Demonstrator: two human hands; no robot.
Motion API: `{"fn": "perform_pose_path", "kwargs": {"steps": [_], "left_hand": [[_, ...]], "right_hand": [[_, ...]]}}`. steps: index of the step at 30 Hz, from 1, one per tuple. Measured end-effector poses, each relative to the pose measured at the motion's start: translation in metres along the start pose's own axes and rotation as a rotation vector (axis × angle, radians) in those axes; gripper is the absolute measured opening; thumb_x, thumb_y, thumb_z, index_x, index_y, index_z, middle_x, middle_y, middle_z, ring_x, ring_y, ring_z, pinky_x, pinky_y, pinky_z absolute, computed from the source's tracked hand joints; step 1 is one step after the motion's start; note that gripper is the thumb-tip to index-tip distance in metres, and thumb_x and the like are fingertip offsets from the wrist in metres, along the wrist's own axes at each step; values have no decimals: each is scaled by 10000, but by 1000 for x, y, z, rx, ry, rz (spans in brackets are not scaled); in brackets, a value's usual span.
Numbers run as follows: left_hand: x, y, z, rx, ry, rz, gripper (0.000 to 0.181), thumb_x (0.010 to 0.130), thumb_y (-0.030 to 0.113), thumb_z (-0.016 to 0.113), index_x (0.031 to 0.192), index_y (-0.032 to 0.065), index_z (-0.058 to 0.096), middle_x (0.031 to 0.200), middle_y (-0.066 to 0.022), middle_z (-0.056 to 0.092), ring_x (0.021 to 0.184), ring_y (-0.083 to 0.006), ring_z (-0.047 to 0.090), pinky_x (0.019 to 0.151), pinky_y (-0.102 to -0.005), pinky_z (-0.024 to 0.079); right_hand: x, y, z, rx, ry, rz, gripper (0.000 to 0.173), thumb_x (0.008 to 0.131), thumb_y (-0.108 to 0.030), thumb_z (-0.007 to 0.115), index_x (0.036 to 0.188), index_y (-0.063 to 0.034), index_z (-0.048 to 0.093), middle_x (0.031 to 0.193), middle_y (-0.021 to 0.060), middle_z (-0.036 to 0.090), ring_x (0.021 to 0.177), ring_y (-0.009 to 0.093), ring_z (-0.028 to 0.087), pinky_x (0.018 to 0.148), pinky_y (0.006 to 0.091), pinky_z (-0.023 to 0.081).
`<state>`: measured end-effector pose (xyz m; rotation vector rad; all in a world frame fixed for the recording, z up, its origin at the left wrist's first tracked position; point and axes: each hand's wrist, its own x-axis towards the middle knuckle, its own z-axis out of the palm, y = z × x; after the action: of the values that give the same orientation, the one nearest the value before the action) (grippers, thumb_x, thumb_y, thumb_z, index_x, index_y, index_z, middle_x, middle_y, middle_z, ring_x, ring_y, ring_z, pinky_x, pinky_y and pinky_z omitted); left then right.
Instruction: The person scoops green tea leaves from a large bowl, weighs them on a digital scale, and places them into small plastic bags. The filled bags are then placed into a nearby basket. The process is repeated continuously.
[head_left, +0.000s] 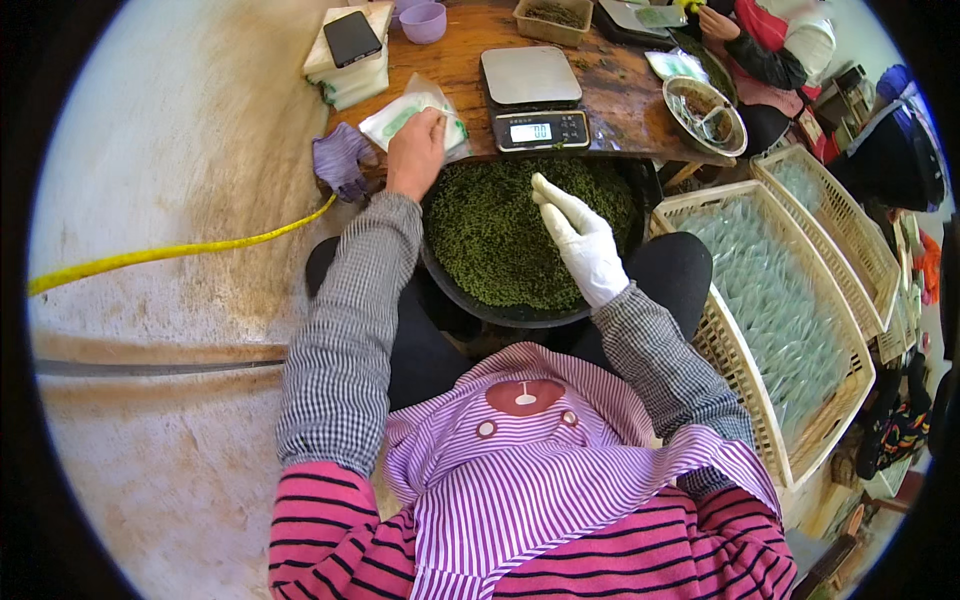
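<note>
My bare left hand (418, 150) rests on a stack of clear plastic bags with green print (390, 124) at the table's near edge; whether its fingers grip a bag cannot be told. My right hand (583, 244), in a white glove, hovers over a round black tub (495, 316) of small green plant pieces (517, 240); its thumb and fingers are slightly apart, with nothing seen between them. Beyond the tub, a digital kitchen scale (532, 79) stands on the wooden table with nothing on its plate and its display lit.
A phone (352, 39) lies on stacked bags at the back left, near purple bowls (424, 22). A metal bowl (705, 116) stands on the right. Plastic crates (784, 457) of filled clear bags flank my right side. A co-worker's hand (718, 24) is at the top right.
</note>
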<state>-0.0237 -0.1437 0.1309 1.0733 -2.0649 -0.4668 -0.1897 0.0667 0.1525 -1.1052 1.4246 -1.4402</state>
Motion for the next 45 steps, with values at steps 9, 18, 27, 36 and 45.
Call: {"fn": "perform_pose_path", "kwargs": {"steps": [9,18,27,36,45], "left_hand": [[-164,67,36,-618,-174,-490,180,938,86,519,824,-38,585,704,-50,641,608,-84,604,546,-243,509],[-145,76,-2,-52,-363,359,391,812,196,692,1127,73,496,1052,-124,556,671,-263,616,576,-338,525],[-166,6,-28,31,-494,-175,116,874,112,601,852,4,565,751,-129,574,515,-214,593,482,-339,480],[-151,-3,-80,131,-218,-393,90,931,86,540,944,10,495,753,-121,601,643,-200,665,556,-324,508],[-135,6,-8,103,-165,-237,153,915,135,550,1031,48,503,918,-174,593,805,-386,604,679,-453,494]], "right_hand": [[1,60,19,-98,0,370,268,901,-213,597,1023,9,685,870,69,693,800,130,618,745,285,486],[27,58,13,-872,-487,172,290,795,-321,623,900,-70,722,835,131,698,791,300,666,705,385,522],[97,127,64,-641,-369,668,798,810,-561,569,1351,13,444,1345,234,489,1164,365,543,1000,410,431],[18,165,81,-1143,-657,455,657,767,-309,693,1363,-219,432,1435,163,296,1328,370,315,1027,475,424],[-7,161,52,-1152,-632,578,748,804,-537,624,1443,-242,368,1525,126,215,1406,339,200,1073,557,311]]}}
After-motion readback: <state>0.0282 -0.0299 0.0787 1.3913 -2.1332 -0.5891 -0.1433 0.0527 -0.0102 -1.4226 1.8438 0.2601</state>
